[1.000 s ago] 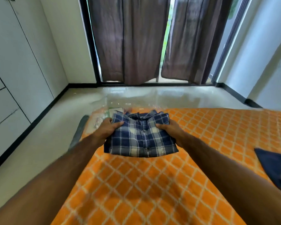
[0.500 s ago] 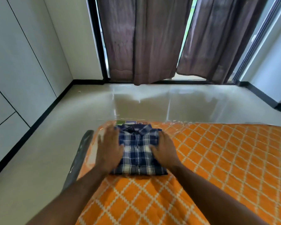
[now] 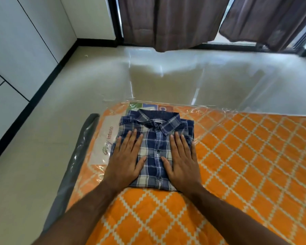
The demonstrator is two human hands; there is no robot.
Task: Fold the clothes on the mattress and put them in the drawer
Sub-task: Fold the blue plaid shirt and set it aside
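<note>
The folded shirt (image 3: 155, 151) is now being pressed flat on the mattress (image 3: 254, 174), left of centre in the frame, near the mattress's far left corner. A second ago it was being held up off the mattress, pinched at both sides; half a second ago it was being set down with the palms coming onto it. Now it is lying with its collar toward the top of the frame and its button placket running down the middle.

The left hand (image 3: 125, 161) is being laid on the shirt's left half, the right hand (image 3: 182, 161) on its right half. The fingers of both are being kept straight and slightly spread, palms down; nothing is being gripped. The placket is being left uncovered between the two thumbs.

This is being read as the end of the folding: the creases are being smoothed and the bundle squared. The drawer step is judged not yet begun. White cabinet fronts (image 3: 7, 85) are being shown at the upper left of the frame, but which one is the drawer cannot be told. Clear plastic wrap (image 3: 102, 144) is being seen over the mattress's corner, under the shirt's left edge.
</note>
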